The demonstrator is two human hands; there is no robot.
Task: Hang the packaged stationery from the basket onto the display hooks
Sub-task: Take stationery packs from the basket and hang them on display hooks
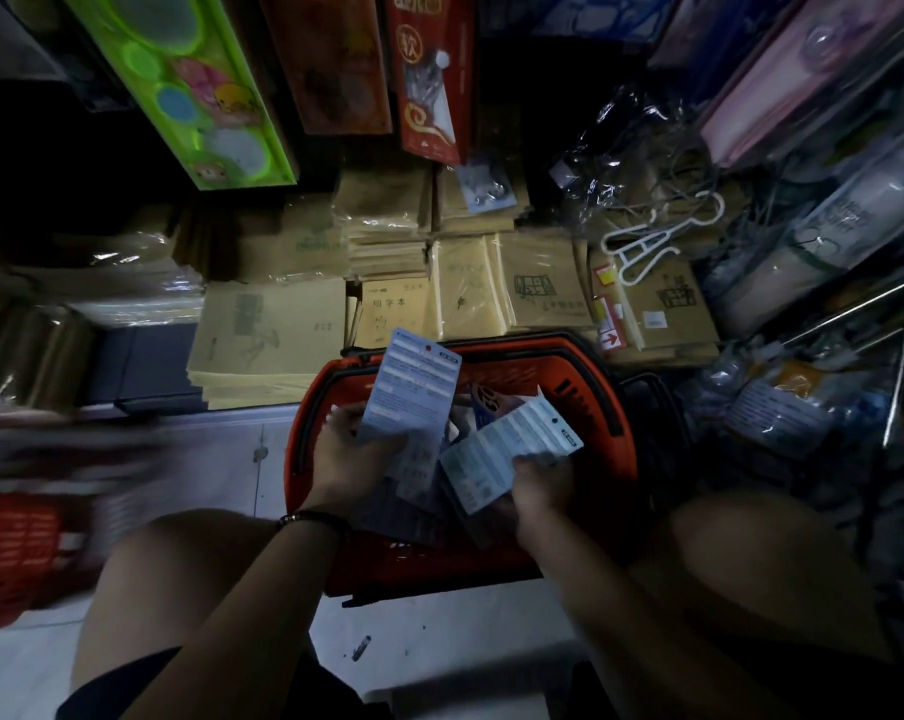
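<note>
Pale floor point(439, 631) | orange basket point(617, 407) | left hand point(346, 454) grip clamps upright packet point(413, 392) | right hand point(541, 483) clamps tilted packet point(502, 449)

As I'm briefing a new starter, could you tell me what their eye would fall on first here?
The orange basket sits centre frame, where the left hand and right hand each hold a white carded pack over it. A neon-green toy box glows upper left, above stacks of brown exercise books behind the basket.
</note>
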